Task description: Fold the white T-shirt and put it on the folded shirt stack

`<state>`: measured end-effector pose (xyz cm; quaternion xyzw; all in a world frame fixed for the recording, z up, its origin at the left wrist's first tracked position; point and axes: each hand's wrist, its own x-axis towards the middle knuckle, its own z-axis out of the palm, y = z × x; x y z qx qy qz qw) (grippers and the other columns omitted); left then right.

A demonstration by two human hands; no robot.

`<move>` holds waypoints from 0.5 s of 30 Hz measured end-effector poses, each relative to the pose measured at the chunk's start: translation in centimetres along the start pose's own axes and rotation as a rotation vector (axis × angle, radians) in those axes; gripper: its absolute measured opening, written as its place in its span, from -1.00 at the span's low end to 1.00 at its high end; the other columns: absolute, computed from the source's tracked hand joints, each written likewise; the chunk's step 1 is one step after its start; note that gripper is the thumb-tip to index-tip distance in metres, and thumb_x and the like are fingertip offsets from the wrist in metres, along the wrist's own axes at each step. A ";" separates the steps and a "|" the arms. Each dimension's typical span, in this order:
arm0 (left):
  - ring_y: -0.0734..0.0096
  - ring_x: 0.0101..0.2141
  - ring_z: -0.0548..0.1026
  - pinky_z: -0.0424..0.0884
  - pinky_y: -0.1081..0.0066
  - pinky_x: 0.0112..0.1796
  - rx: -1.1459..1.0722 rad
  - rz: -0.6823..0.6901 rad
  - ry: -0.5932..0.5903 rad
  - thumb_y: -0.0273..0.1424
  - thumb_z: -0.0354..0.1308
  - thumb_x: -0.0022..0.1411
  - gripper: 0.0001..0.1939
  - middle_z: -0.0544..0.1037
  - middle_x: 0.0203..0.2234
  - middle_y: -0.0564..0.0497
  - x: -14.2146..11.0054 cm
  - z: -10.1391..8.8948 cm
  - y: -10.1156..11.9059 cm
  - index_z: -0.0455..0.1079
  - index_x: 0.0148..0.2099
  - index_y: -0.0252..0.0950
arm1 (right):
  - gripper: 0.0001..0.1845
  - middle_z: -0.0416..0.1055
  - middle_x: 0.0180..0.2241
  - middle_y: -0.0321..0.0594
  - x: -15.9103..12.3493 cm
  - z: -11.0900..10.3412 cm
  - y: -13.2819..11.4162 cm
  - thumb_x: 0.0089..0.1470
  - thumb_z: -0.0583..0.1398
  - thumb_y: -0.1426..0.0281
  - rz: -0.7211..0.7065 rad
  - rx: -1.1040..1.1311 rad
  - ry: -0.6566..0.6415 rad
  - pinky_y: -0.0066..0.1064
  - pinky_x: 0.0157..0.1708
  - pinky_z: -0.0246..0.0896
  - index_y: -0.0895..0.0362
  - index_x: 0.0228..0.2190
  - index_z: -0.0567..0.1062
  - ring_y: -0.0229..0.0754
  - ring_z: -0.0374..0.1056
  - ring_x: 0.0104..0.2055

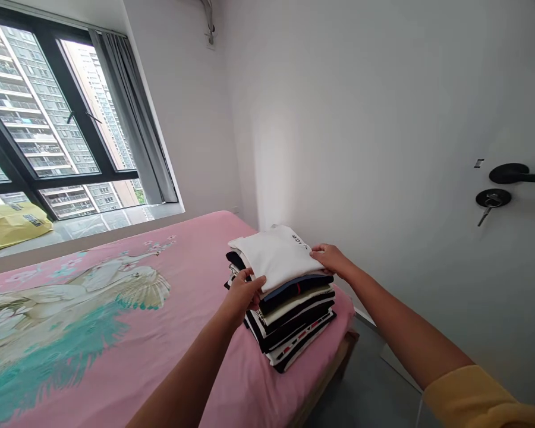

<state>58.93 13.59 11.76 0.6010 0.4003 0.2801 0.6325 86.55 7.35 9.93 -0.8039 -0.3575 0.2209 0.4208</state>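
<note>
A white folded T-shirt (271, 252) with small dark lettering lies on top of a tall stack of folded clothes (294, 321) at the corner of the bed. My left hand (243, 291) grips the near left edge of the white T-shirt, thumb on top and fingers partly hidden under it. At the right edge, my right hand (332, 260) pinches the same shirt, its fingertips partly out of sight. Below it the layers are navy, cream, black and white, with their folded edges facing me.
The bed (182, 333) has a pink sheet with a crane print. A white wall rises behind it, with a black door handle (517, 173) and a key in the lock (493, 199) at right. A yellow bag (15, 224) rests on the windowsill.
</note>
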 end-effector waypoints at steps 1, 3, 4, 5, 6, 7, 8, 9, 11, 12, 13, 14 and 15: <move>0.61 -0.71 0.20 0.17 0.57 -0.72 -0.003 0.006 0.005 -0.28 0.19 0.05 -0.48 0.33 -0.64 0.14 -0.5 -0.1 -0.3 0.17 0.04 -0.32 | -0.57 0.43 -0.38 -0.12 -0.3 -0.1 0.2 -0.04 0.19 0.25 -0.003 -0.041 0.042 -0.29 -0.40 0.27 0.15 -0.11 0.43 -0.15 0.36 -0.43; 0.62 -0.69 0.21 0.16 0.57 -0.72 -0.039 0.045 0.033 -0.23 0.21 0.03 -0.43 0.38 -0.55 0.10 -1.6 -0.3 -1.1 0.17 0.05 -0.31 | -0.60 0.42 -0.21 -0.06 -1.2 -0.4 -0.2 -0.01 0.15 0.29 -0.069 -0.122 0.152 -0.23 -0.20 0.24 0.15 -0.10 0.43 -0.05 0.36 -0.19; 0.62 -0.68 0.22 0.16 0.57 -0.71 -0.062 0.071 0.054 -0.20 0.21 0.01 -0.42 0.38 -0.53 0.10 -2.2 -0.3 -1.7 0.18 0.04 -0.31 | -0.61 0.40 -0.13 -0.06 -1.7 -0.4 -0.7 0.03 0.11 0.29 -0.146 -0.160 0.208 -0.22 -0.13 0.21 0.14 -0.08 0.41 -0.05 0.33 -0.11; 0.61 -0.67 0.22 0.16 0.56 -0.71 -0.082 0.088 0.076 -0.16 0.22 -0.02 -0.42 0.37 -0.54 0.10 -2.8 -0.3 -2.6 0.21 0.01 -0.32 | -0.61 0.37 -0.07 -0.08 -2.3 -0.2 -1.6 0.08 0.06 0.28 -0.248 -0.195 0.254 -0.23 -0.07 0.18 0.12 -0.07 0.40 -0.07 0.30 -0.06; 0.60 -0.66 0.23 0.16 0.56 -0.71 -0.099 0.094 0.096 -0.13 0.23 -0.04 -0.42 0.35 -0.56 0.11 -3.4 -0.3 -3.7 0.23 -0.03 -0.33 | -0.62 0.36 -0.04 -0.11 -3.0 0.1 -2.6 0.11 0.01 0.27 -0.371 -0.225 0.282 -0.25 -0.03 0.16 0.11 -0.07 0.41 -0.10 0.28 -0.03; 0.58 -0.64 0.25 0.17 0.56 -0.70 -0.114 0.088 0.110 -0.12 0.24 -0.07 -0.43 0.34 -0.58 0.11 -4.1 -0.2 -5.2 0.26 -0.07 -0.34 | -0.61 0.36 -0.03 -0.13 -3.6 0.6 -3.7 0.14 -0.02 0.25 -0.503 -0.251 0.290 -0.27 0.01 0.13 0.11 -0.09 0.42 -0.13 0.27 0.00; 0.57 -0.63 0.26 0.18 0.56 -0.68 -0.128 0.071 0.120 -0.10 0.25 -0.10 -0.44 0.34 -0.59 0.11 -5.0 -0.1 -6.9 0.29 -0.12 -0.35 | -0.60 0.35 -0.02 -0.14 -4.3 1.3 -4.9 0.15 -0.04 0.24 -0.626 -0.279 0.280 -0.29 0.05 0.10 0.11 -0.08 0.42 -0.15 0.24 0.03; 0.56 -0.61 0.28 0.19 0.55 -0.66 -0.140 0.052 0.120 -0.09 0.26 -0.12 -0.46 0.35 -0.59 0.10 -5.9 -0.1 -8.8 0.31 -0.16 -0.36 | -0.57 0.32 0.03 -0.14 -4.9 2.1 -6.0 0.16 -0.06 0.21 -0.716 -0.312 0.258 -0.28 0.10 0.04 0.10 -0.05 0.40 -0.15 0.18 0.09; 0.55 -0.60 0.31 0.21 0.53 -0.62 -0.152 -0.006 0.141 -0.06 0.27 -0.16 -0.47 0.36 -0.59 0.09 -8.4 -0.4 -12.7 0.34 -0.24 -0.36 | -0.47 0.17 0.16 -0.14 -6.0 4.2 -7.4 0.16 -0.06 0.11 -0.778 -0.422 0.206 -0.14 0.18 -0.11 0.06 0.08 0.30 -0.07 -0.01 0.22; 0.54 -0.60 0.31 0.21 0.52 -0.61 -0.142 -0.042 0.154 -0.04 0.27 -0.17 -0.48 0.36 -0.60 0.08 -10.0 -0.9 -14.6 0.35 -0.27 -0.35 | -0.40 0.07 0.22 -0.14 -6.5 5.2 -7.5 0.14 -0.05 0.04 -0.752 -0.496 0.165 -0.02 0.19 -0.19 0.02 0.14 0.22 0.01 -0.12 0.27; 0.53 -0.59 0.32 0.22 0.52 -0.60 -0.128 -0.070 0.165 -0.02 0.25 -0.13 -0.51 0.36 -0.61 0.08 -11.8 -1.6 -16.3 0.36 -0.31 -0.34 | -0.32 -0.03 0.26 -0.14 -6.9 6.2 -7.3 0.11 -0.05 -0.03 -0.704 -0.572 0.117 0.09 0.18 -0.25 -0.02 0.18 0.14 0.09 -0.22 0.30; 0.52 -0.58 0.34 0.26 0.50 -0.57 -0.072 -0.127 0.197 -0.03 0.23 -0.07 -0.55 0.36 -0.61 0.08 -13.7 -2.5 -17.7 0.37 -0.33 -0.33 | -0.26 -0.10 0.28 -0.14 -7.2 7.2 -6.8 0.07 -0.05 -0.09 -0.656 -0.640 0.073 0.18 0.15 -0.30 -0.05 0.21 0.08 0.15 -0.30 0.31; 0.49 -0.53 0.39 0.32 0.48 -0.52 0.009 -0.211 0.253 -0.05 0.21 -0.02 -0.58 0.40 -0.56 0.07 -15.8 -3.6 -18.8 0.39 -0.30 -0.32 | -0.23 -0.14 0.29 -0.14 -7.5 8.0 -6.0 0.05 -0.05 -0.13 -0.623 -0.696 0.043 0.23 0.14 -0.33 -0.08 0.22 0.05 0.19 -0.35 0.31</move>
